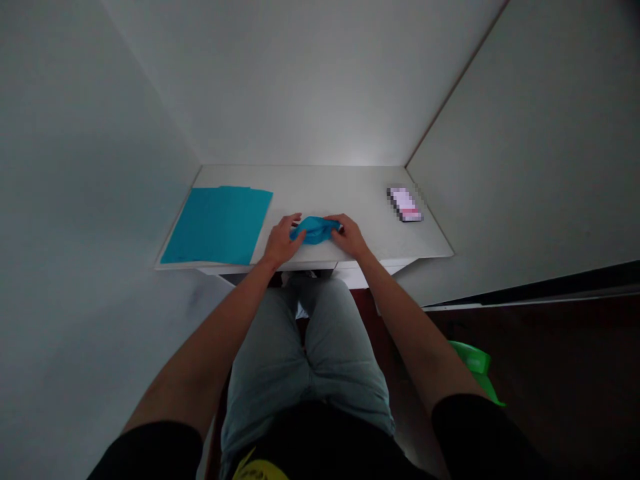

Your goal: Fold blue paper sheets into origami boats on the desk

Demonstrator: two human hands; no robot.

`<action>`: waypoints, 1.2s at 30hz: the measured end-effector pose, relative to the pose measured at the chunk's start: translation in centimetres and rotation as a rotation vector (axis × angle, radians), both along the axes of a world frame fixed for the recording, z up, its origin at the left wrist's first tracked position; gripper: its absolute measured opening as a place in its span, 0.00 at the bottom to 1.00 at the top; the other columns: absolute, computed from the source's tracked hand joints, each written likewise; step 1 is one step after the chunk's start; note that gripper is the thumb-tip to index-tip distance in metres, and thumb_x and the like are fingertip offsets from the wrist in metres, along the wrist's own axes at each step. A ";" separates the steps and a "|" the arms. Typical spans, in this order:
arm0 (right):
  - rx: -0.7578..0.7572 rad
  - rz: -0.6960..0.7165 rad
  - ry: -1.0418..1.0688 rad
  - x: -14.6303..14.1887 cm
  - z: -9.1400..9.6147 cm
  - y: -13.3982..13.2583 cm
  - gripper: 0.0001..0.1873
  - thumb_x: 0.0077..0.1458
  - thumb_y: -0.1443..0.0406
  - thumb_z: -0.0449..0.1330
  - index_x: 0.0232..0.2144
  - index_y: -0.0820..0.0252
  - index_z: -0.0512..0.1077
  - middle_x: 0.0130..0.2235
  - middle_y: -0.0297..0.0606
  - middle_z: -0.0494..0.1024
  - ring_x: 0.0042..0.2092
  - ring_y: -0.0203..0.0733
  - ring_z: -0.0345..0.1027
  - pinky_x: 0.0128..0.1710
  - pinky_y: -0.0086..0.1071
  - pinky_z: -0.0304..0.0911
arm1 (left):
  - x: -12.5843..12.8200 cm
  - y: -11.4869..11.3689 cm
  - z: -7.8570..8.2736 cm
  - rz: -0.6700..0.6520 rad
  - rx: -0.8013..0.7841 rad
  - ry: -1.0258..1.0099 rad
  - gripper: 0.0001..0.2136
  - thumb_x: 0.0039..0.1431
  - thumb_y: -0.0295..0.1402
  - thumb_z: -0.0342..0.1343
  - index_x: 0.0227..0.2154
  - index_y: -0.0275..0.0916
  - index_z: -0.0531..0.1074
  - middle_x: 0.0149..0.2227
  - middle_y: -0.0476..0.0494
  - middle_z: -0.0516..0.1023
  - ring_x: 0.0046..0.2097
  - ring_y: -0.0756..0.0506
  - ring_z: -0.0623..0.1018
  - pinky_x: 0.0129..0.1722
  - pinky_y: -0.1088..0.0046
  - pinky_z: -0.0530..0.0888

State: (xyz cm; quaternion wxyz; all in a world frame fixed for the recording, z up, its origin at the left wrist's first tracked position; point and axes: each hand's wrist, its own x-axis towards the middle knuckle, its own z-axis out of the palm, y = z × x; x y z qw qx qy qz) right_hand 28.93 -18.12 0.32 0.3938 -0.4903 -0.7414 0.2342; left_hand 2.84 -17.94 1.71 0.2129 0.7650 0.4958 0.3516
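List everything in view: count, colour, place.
Blue piece: 1, blue, between both hands
Sheets: stack, count unclear, teal, table's left end
Phone: 1, pink and white screen, table's right end
Table: 1, white, centre
Walls: 3, grey, around the table
Green object: 1, green, lower right
Floor: 1, dark, below
Trousers: 1 pair, pale grey, lower centre
Shirt: 1, black, yellow print, bottom
Arms: 2, bare, flanking the trousers
Left hand: 1, bare, piece's left end
Right hand: 1, bare, piece's right end

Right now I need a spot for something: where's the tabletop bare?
Bare: between the right hand and phone, and behind the blue piece, toward the wall. Crowded: left end, under teal sheets; front middle, around that piece.
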 end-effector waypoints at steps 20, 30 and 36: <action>-0.061 -0.134 0.196 0.5 -1.1 0.9 0.20 0.61 0.52 0.64 0.51 0.53 0.77 0.50 0.45 0.86 0.51 0.52 0.79 0.46 0.44 0.76 | 0.2 -0.6 -0.7 -0.024 0.048 0.132 0.25 0.68 0.23 0.56 0.67 0.43 0.74 0.66 0.39 0.77 0.67 0.38 0.78 0.71 0.60 0.74; -0.047 -0.128 0.166 0.5 -1.1 1.1 0.16 0.65 0.51 0.61 0.45 0.54 0.78 0.44 0.42 0.86 0.43 0.48 0.78 0.43 0.41 0.74 | 0.2 -0.8 -0.8 0.123 0.094 0.166 0.19 0.65 0.25 0.64 0.57 0.42 0.75 0.67 0.35 0.72 0.60 0.37 0.82 0.55 0.60 0.84; -0.033 -0.174 0.132 0.5 -1.1 1.1 0.15 0.65 0.52 0.59 0.42 0.55 0.78 0.39 0.40 0.84 0.38 0.45 0.74 0.41 0.40 0.71 | 0.0 -0.8 -0.9 0.194 0.153 0.192 0.04 0.69 0.32 0.65 0.44 0.41 0.79 0.63 0.34 0.75 0.51 0.39 0.84 0.50 0.61 0.82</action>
